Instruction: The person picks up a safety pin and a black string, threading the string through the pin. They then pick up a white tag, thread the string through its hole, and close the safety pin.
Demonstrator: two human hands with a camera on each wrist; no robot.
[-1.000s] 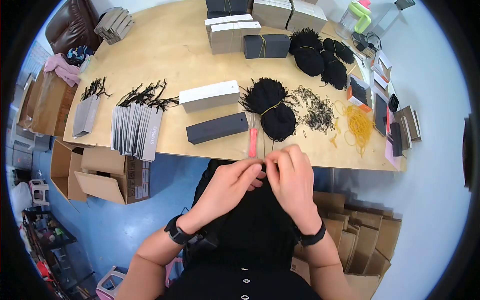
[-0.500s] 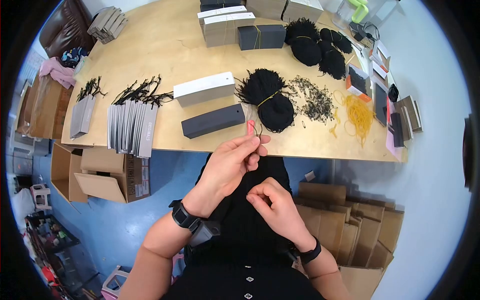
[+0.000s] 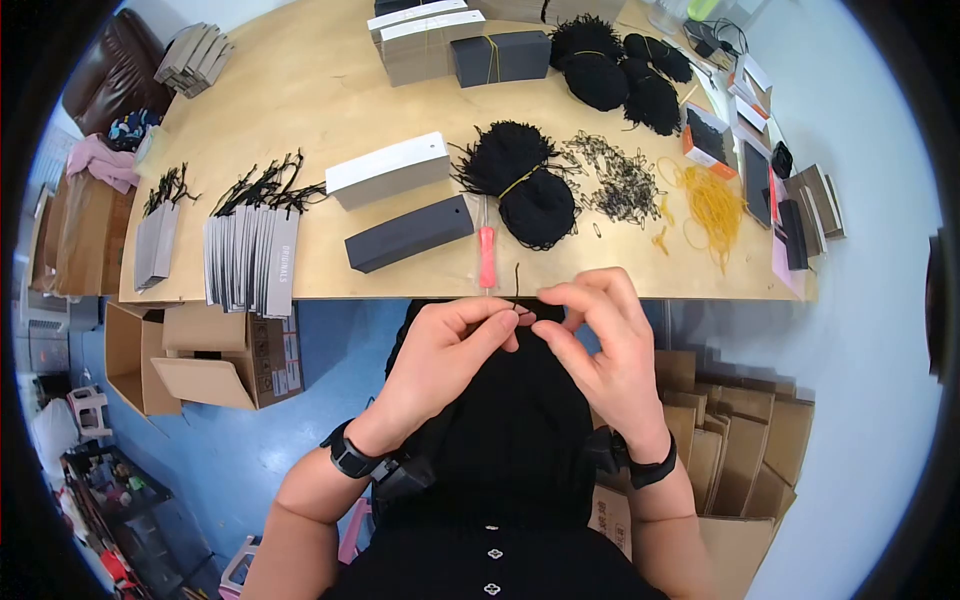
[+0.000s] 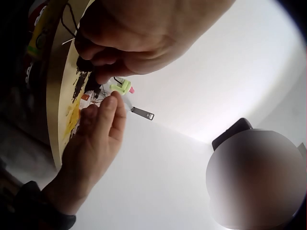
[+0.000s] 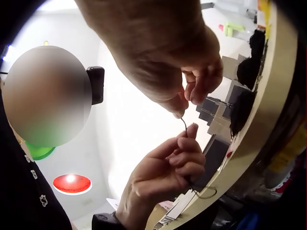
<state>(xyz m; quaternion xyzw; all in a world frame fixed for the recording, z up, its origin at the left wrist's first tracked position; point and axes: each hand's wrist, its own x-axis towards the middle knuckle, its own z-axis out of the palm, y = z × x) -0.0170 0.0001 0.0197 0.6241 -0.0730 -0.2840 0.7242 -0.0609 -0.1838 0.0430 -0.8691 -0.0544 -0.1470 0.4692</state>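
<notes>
A thin black cord (image 3: 517, 280) is pinched between thumb and forefinger of my left hand (image 3: 455, 345), just off the table's front edge. Its short end stands up from the fingertips in the head view, and a loop of it (image 5: 208, 192) hangs on the other side of that hand in the right wrist view. My right hand (image 3: 610, 350) is close on the right, fingers bent, with thumb and forefinger apart near the cord's end. Just beyond both hands lies a pink-handled tool (image 3: 487, 258). Behind it is a banded bundle of black cords (image 3: 538, 215).
Loose black safety pins (image 3: 615, 180) and yellow rubber bands (image 3: 712, 215) lie to the right. A dark tag stack (image 3: 410, 235), a white one (image 3: 388, 170) and corded grey tags (image 3: 250, 260) are on the left. Cardboard (image 3: 745, 450) leans below the table.
The hands were together at the cord, then the right one dropped away low. Now it is back up beside the left, which has lowered slightly and still pinches the cord.
</notes>
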